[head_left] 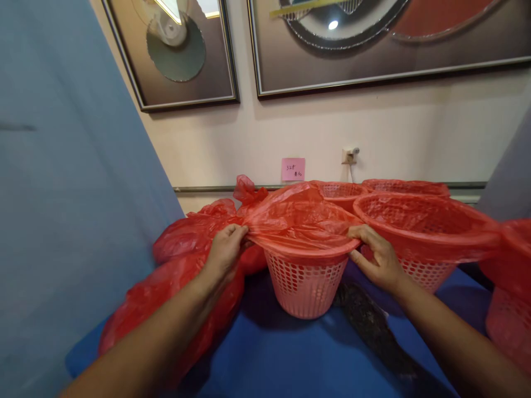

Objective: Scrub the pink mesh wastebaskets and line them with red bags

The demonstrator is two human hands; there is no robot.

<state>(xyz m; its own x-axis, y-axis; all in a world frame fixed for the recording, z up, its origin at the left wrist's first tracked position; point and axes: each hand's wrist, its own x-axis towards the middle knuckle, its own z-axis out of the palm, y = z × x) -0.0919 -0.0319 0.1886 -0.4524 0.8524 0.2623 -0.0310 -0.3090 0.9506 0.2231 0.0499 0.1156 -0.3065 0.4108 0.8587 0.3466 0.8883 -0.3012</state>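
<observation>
A pink perforated plastic basket (307, 282) stands upright in front of me on a blue surface. Over its top lies a thin red plastic bag (298, 213), stretched across the rim. At the left side of the rim, my left hand (226, 251) pinches the bag's edge. My right hand (376, 257) grips the bag at the right side of the rim, thumb below and fingers on top. Whatever is inside this basket is hidden by the bag.
Filled red plastic bags (182, 293) are heaped on the left. More bag-lined baskets (423, 221) stand right and behind. A dark, crumpled strip (369, 320) lies on the blue surface (286, 359). A pink note (293, 169) and framed pictures hang on the wall.
</observation>
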